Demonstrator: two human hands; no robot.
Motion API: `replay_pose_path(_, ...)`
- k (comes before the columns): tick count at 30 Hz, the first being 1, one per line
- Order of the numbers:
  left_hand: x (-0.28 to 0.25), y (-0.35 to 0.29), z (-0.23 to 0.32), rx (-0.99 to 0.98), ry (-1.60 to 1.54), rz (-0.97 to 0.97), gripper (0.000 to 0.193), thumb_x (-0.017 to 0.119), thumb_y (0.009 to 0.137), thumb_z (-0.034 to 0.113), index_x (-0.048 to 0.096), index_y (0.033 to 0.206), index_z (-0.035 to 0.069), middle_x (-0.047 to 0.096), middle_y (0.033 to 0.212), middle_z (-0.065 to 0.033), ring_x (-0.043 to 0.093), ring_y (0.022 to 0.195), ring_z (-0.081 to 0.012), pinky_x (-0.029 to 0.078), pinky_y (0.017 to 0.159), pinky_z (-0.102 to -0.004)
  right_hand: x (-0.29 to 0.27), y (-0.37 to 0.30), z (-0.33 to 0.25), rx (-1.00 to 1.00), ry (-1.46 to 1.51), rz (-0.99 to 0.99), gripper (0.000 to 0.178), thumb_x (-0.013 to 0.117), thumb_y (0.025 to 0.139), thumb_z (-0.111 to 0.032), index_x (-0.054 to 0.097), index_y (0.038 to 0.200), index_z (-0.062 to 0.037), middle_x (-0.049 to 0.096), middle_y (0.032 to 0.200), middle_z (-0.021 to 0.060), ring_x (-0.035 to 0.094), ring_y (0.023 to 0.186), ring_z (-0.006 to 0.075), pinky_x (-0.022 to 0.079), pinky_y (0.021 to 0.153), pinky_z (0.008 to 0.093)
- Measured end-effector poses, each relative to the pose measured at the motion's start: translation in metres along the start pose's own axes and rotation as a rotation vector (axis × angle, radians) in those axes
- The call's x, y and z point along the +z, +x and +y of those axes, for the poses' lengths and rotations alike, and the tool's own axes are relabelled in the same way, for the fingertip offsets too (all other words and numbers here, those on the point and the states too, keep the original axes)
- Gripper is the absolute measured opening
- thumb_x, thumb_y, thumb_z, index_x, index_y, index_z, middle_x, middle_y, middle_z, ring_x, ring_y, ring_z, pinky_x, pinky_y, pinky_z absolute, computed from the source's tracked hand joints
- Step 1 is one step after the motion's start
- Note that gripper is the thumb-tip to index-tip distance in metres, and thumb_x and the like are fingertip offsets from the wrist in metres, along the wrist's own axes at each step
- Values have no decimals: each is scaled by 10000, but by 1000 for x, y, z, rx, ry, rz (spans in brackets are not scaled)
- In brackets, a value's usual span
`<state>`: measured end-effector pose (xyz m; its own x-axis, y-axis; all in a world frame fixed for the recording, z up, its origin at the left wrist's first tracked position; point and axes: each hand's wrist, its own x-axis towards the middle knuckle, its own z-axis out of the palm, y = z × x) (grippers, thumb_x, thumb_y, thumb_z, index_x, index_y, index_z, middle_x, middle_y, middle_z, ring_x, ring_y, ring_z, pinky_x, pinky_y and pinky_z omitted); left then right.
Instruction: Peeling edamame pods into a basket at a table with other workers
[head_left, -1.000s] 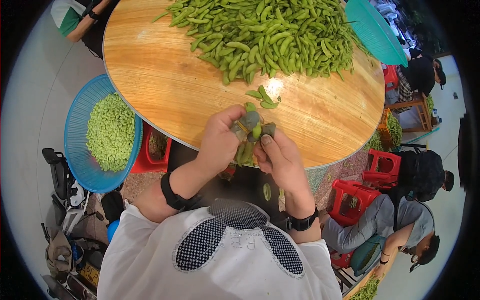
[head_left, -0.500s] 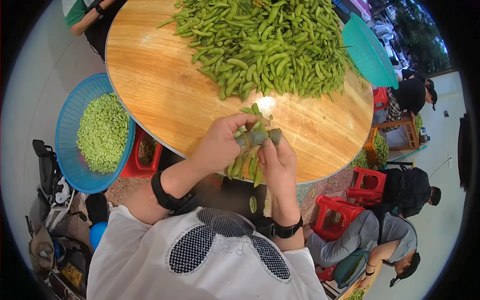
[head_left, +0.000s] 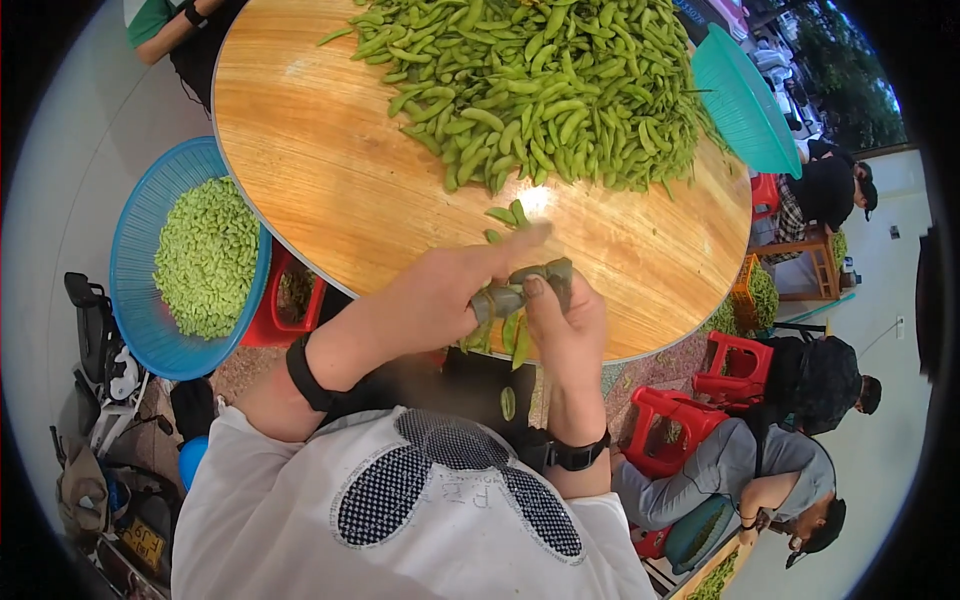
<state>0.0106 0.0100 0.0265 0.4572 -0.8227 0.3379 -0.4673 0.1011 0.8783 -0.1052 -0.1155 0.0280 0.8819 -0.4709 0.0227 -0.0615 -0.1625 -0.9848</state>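
Right now, the left hand [head_left: 425, 295] keeps its lower fingers curled in a closed grip on a few bean pods [head_left: 520, 342], whose ends dangle below it, while its index finger points out straight. The right hand [head_left: 573, 318] has its thumb bent in against the index finger; whether that grip pinches a pod, one cannot tell. Dark grey wraps [head_left: 503, 299] cover the left thumb and a right fingertip, and the two meet or nearly meet.

The left forearm slants in from the lower left, palm turned down; the right one rises more steeply, wrist upright. Both hands hang over the near edge of the desk [head_left: 300, 150].

The held pods are green, slim and plump in places, partly hidden by the fingers. Beyond them, loose pods [head_left: 506, 214] lie near a large green heap [head_left: 540, 110]. Shelled, paler beans [head_left: 205, 260] fill the blue basket [head_left: 140, 290] at left.
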Motion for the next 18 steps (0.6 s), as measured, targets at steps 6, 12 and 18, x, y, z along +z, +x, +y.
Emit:
replay_pose_path(6, -11, -9, -10, 321, 80, -116, 353, 626, 746, 25, 587, 1091, 87, 572, 797, -92, 578, 700, -268, 467, 609, -312, 7, -9, -4, 685, 1040, 69, 122, 532, 925, -158, 529, 862, -54, 344, 553, -70, 263, 399, 25, 221, 377, 174)
replay_pose_path(12, 10, -21, -13, -213, -592, 9, 146, 572, 768, 3, 556, 896, 70, 548, 779, -9, 498, 632, -71, 390, 524, -221, 17, -4, -8, 387, 740, 156, 142, 544, 924, -184, 510, 854, -66, 358, 559, -60, 263, 419, 13, 215, 378, 176)
replay_pose_path(18, -43, -39, -11, -434, -415, 143, 151, 529, 806, 41, 533, 957, 41, 561, 807, -3, 507, 711, -95, 412, 639, -223, -29, 16, -12, -156, 245, -482, 171, 582, 881, -154, 590, 812, 2, 577, 666, 26, 469, 513, 98, 382, 469, 241)
